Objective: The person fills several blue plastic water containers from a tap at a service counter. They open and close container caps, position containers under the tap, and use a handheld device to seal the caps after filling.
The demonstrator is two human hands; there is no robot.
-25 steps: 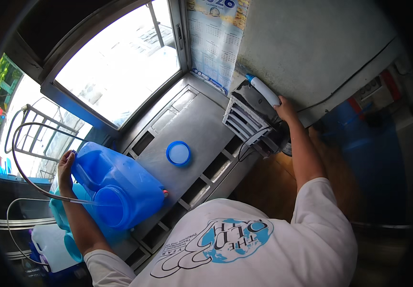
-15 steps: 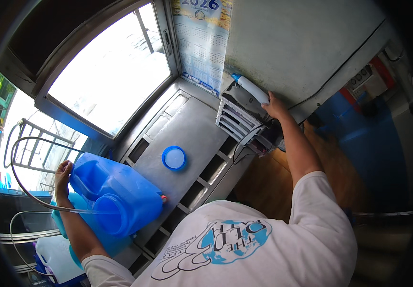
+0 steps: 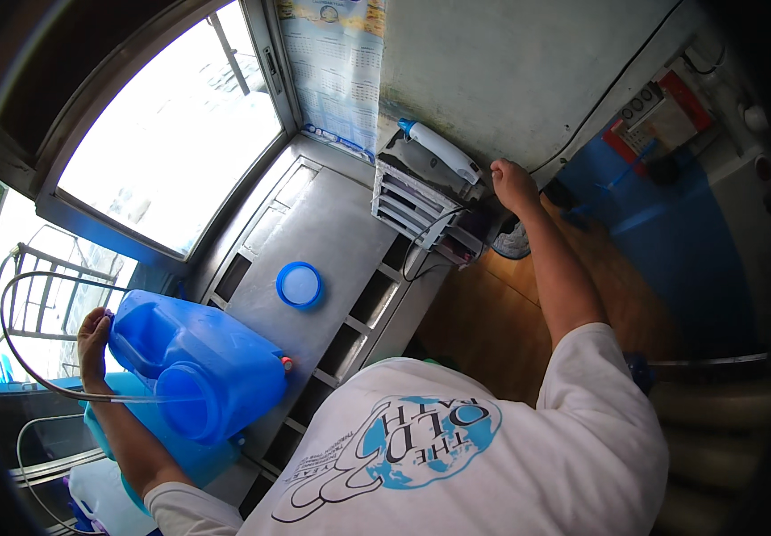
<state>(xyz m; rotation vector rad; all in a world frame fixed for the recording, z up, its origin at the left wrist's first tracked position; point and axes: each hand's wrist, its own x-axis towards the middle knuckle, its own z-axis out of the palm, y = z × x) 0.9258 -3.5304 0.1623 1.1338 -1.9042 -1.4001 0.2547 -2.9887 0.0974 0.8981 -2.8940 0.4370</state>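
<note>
A blue plastic water jug [image 3: 211,353] lies tilted on its side at the left, its wide round mouth uncapped. My left hand [image 3: 93,339] is at the jug's far left end, fingers curled around a small purple bit I cannot make out. A thin hose [image 3: 33,371] arcs over my left forearm, and its end reaches the jug's mouth. My right hand [image 3: 514,186] is closed just right of a white bottle with a blue tip [image 3: 443,152], slightly apart from it; what its fingers hold, if anything, is hidden.
The bottle lies atop a white slatted box [image 3: 412,210] by the wall. A round blue lid [image 3: 300,285] rests on the metal counter [image 3: 336,214]. A teal container [image 3: 135,429] stands under the jug, a white jug [image 3: 113,496] nearer. A window [image 3: 180,125] is beyond.
My right hand has come off the white bottle and moved a little to its right. The bottle stays on the box. My left hand remains by the jug; the whole view has shifted.
</note>
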